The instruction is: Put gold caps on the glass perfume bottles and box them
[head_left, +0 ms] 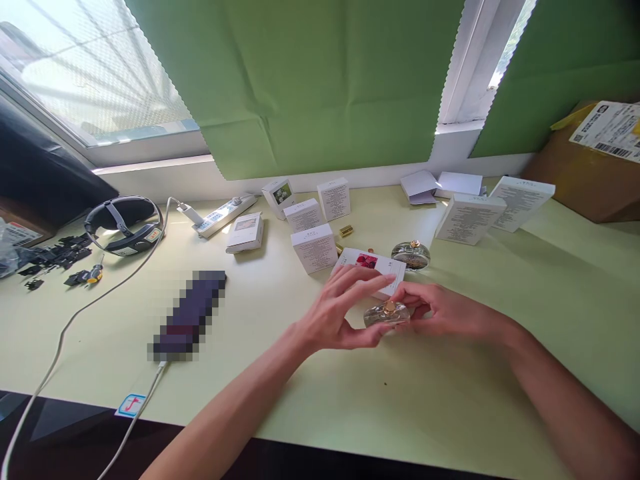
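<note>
Perfume bottle (386, 313), a small clear round flask with a gold collar at its top, sits low over the pale green worktop (300, 393) between both hands, and its flat, wide body runs left to right across the view with the collar pointing up. Left hand (340, 313) comes at it from the left: the thumb lies along the bottle's near lower edge and touches it, while the other fingers are spread and lifted above it, so this grip is loose and apart rather than closed. Right hand (440, 313) comes from the right with its fingertips pinched on the bottle's right side by the collar, so this grip is clamped on the glass. Both hands are equally close, 1 on each end of the long axis; whether the base rests on the worktop or hangs just off it I cannot tell. Just behind the hands lies a flat white box with a red flower picture (373, 267), and a second round bottle (411, 254) stands near it. Further back are several small white boxes (315, 248), well apart from the hands.
</note>
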`<state>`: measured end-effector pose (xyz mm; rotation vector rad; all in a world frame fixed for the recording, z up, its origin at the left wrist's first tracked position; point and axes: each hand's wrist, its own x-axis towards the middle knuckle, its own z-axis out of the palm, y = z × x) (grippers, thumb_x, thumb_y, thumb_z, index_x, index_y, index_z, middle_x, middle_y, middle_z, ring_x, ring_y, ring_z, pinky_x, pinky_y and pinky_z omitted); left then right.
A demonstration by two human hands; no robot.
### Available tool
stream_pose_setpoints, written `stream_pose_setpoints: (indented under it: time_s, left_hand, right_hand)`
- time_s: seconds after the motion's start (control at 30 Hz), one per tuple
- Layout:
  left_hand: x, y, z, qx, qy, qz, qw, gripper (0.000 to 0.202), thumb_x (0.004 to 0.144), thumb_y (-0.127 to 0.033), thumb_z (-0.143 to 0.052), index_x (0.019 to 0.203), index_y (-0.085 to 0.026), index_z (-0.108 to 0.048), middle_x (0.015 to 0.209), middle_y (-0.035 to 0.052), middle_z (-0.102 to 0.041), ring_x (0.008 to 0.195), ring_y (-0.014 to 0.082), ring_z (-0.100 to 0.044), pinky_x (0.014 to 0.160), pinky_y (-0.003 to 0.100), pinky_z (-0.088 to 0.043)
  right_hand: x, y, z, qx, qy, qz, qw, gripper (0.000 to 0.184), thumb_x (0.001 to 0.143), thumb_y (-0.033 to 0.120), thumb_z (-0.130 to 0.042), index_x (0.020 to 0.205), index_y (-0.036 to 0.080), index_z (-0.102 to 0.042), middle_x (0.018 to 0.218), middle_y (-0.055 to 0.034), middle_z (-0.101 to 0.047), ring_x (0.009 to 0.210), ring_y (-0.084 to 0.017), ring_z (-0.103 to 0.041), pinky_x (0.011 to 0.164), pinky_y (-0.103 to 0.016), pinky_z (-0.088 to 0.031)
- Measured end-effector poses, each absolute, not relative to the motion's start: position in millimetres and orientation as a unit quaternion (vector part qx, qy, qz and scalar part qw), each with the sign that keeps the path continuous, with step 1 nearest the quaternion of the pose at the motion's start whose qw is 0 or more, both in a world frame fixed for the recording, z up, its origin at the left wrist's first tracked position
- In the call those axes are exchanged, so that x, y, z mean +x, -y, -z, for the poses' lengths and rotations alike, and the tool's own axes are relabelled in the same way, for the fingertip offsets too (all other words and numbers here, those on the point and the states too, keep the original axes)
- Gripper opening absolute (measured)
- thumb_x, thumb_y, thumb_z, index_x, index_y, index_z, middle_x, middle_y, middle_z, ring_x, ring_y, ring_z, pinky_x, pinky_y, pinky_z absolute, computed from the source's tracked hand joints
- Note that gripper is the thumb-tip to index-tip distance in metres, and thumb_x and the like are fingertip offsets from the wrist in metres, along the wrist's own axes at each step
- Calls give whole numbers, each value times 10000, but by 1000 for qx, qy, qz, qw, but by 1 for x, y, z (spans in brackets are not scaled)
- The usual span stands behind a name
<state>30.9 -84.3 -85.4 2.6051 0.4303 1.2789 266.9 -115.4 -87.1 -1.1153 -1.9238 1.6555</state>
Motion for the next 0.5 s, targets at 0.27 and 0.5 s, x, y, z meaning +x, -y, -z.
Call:
stream_pose_setpoints:
  time_s: [0.27,0.5]
  left_hand:
    - [46,-18,-20,913,-403,-50,-29,273,902,-304,-521,1124,-213,-651,1070,61,-670,977,214,-607,855,359,-474]
    - [98,-84,8,818,-522,239,21,499,604,-328,-851,1070,-208,-717,1066,108,-691,1078,344,-566,927,460,-474]
  right_hand:
    - [262,116,94,-439,683,-563,155,324,837,465,-672,1062,270,-544,1073,-4,-717,759,-150,-600,638,-277,-411]
    - [259,117,94,-414,683,-577,170,351,829,479,-678,1056,249,-542,1118,-17,-704,766,-145,-616,638,-268,-447]
